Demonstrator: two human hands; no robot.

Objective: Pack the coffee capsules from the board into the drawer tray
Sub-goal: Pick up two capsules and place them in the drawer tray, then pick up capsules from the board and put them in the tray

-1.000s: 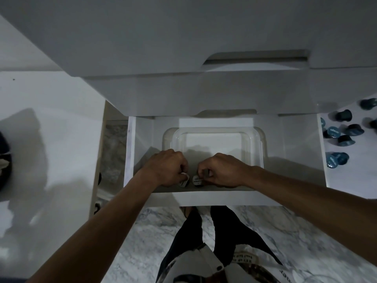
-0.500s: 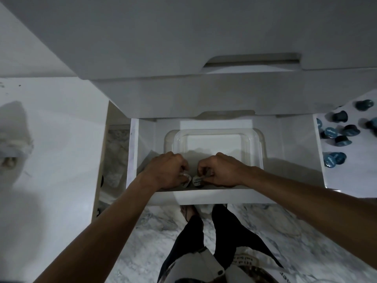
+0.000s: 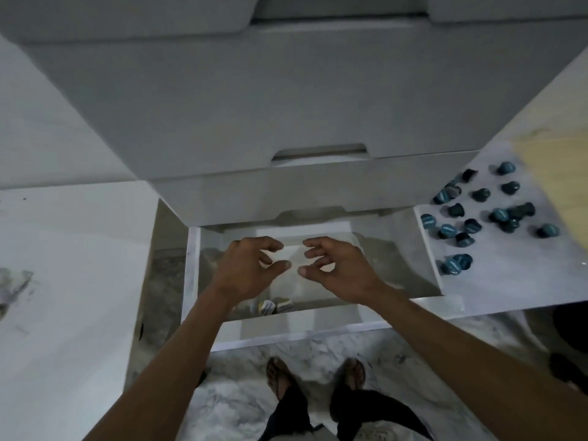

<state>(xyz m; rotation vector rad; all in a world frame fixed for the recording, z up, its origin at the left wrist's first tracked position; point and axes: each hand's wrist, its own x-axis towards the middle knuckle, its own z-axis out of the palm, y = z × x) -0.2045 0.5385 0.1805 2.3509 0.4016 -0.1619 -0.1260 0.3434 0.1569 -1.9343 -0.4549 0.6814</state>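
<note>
Bare of any capsule, the left hand (image 3: 246, 268) and the right hand (image 3: 337, 270) hang above the drawer tray (image 3: 356, 241), fingers loosely curled and spread, holding nothing; below them two pale capsules (image 3: 273, 306) lie at the near end of the tray; many blue capsules (image 3: 477, 214) wait on the board (image 3: 515, 275) to the right, well apart; the step in hand looks like a finished placing; next, I judge, a reach rightward to pinch more.
</note>
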